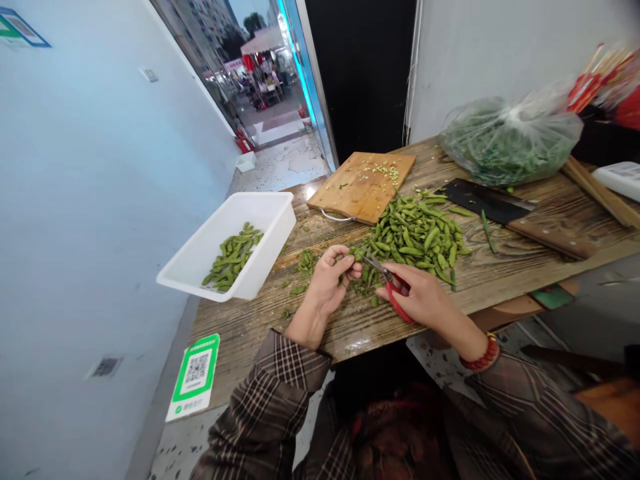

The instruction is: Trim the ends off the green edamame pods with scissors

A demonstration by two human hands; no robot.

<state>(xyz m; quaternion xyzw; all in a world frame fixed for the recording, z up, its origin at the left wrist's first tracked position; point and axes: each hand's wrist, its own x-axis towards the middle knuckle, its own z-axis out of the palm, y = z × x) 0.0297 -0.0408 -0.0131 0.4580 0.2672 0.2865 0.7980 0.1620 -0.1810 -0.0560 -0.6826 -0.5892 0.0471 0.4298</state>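
My left hand (330, 280) pinches a green pod (356, 253) between thumb and fingers, over the wooden table. Red-handled scissors (399, 303) are in my right hand (423, 297), their blades touching or very near the pod. Just behind both hands lies a big heap of green pods (420, 233). To the left, a white plastic bin (273, 230) holds a smaller batch of pods (233, 257). Small cut ends (306, 261) are scattered on the table beside my left hand.
A cutting board (357, 187) with small green bits lies behind the heap. On the right are a cleaver (520, 217), a tied plastic bag of greens (510, 143) and a wooden strip (600, 193). A green QR card (195, 377) sits at the table's left edge.
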